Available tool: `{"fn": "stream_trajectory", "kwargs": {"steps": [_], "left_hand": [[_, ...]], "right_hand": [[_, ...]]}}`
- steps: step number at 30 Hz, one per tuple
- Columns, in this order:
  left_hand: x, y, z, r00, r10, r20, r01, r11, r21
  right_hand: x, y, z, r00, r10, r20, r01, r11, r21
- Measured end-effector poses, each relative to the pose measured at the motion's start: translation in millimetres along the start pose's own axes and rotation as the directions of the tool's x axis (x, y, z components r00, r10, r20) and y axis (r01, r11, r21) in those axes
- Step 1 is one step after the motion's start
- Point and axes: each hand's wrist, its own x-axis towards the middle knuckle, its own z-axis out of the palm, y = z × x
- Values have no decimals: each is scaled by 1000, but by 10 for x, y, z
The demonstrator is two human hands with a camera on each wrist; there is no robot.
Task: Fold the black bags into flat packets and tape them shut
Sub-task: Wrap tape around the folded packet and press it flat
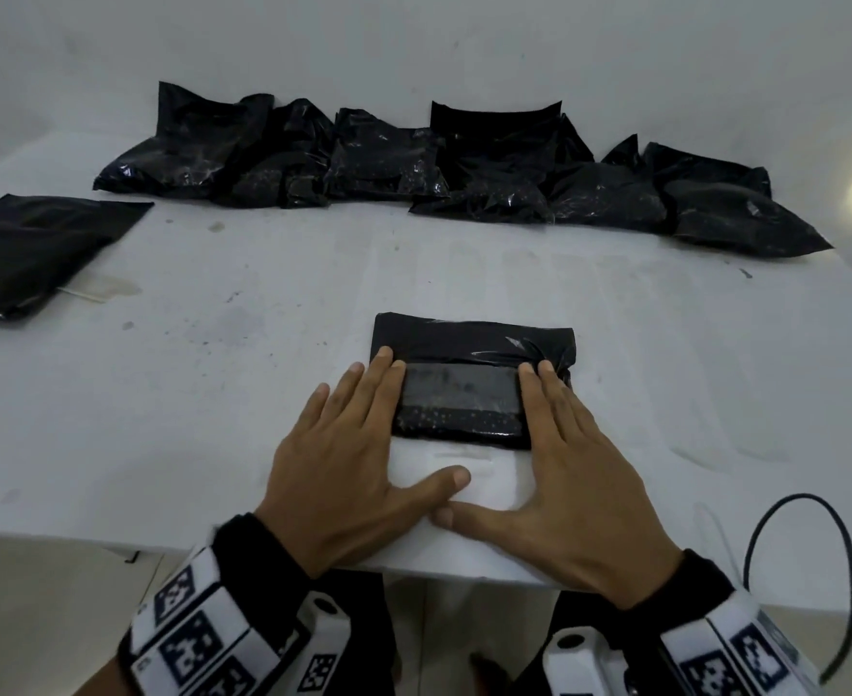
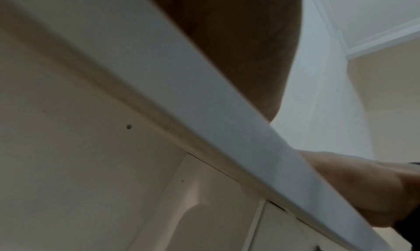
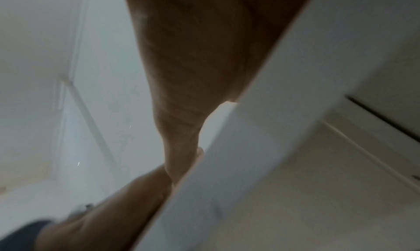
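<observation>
A folded black packet [image 1: 469, 389] lies flat on the white table [image 1: 243, 394] near the front edge, with a glossy strip of clear tape across its middle. My left hand [image 1: 358, 444] lies flat with straight fingers pressing the packet's left end. My right hand [image 1: 554, 454] lies flat the same way on its right end. Both thumbs rest on the table in front of the packet, tips almost touching. The wrist views show only the undersides of my hands [image 2: 227, 39] [image 3: 193, 57] over the table's edge [image 2: 181, 93]; the packet is hidden there.
Several black bags [image 1: 413, 168] are lined up along the back of the table against the wall. One flat black bag [image 1: 27, 253] lies at the far left. A black cable [image 1: 810, 570] loops off the front right edge.
</observation>
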Motion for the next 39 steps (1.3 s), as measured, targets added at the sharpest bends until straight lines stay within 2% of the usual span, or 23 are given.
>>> {"fn": "stream_trajectory", "kwargs": {"steps": [4,6,8,10,12,14,17,18,20,22,23,29,36,39], "left_hand": [[3,47,15,1000,-19,14,19,1000,5],[28,86,26,1000,-19,8,19,999,-34],[57,109,39,1000,-8,10,9,994,-105],[68,119,60,1000,15,5,-14,982,-186],[64,138,68,997,35,-70,-51,966,-252],[78,155,84,984,62,-164,-100,968,-232],[130,191,86,952,200,-231,-225,971,-86],[142,204,95,946,243,-214,-258,965,-47],[153,226,116,946,283,-157,-287,958,-3],[145,248,139,957,270,-103,-267,963,42],[141,256,148,962,259,-89,-255,965,60],[141,272,109,984,162,-76,-169,982,-85],[174,325,151,994,79,-72,-88,986,-143],[194,330,138,997,65,-29,-68,989,-130]], "right_hand": [[23,53,-141,991,-7,131,-4,997,83],[45,81,-251,989,-28,144,3,984,176],[91,117,-336,997,-35,73,15,965,263],[145,177,-355,998,-22,-60,39,954,296],[193,227,-326,986,-41,-159,85,956,280],[209,235,-259,969,-101,-224,147,970,196],[206,160,-184,934,-222,-281,225,974,-21],[206,123,-166,932,-265,-246,257,964,-66],[207,53,-124,950,-303,-79,296,951,-88],[215,64,-46,958,-277,74,284,953,-102],[223,88,-5,961,-259,100,270,957,-106],[226,194,-54,981,-162,104,156,986,62],[183,202,-134,983,-125,135,117,991,68],[150,181,-165,981,-98,167,90,995,52]]}}
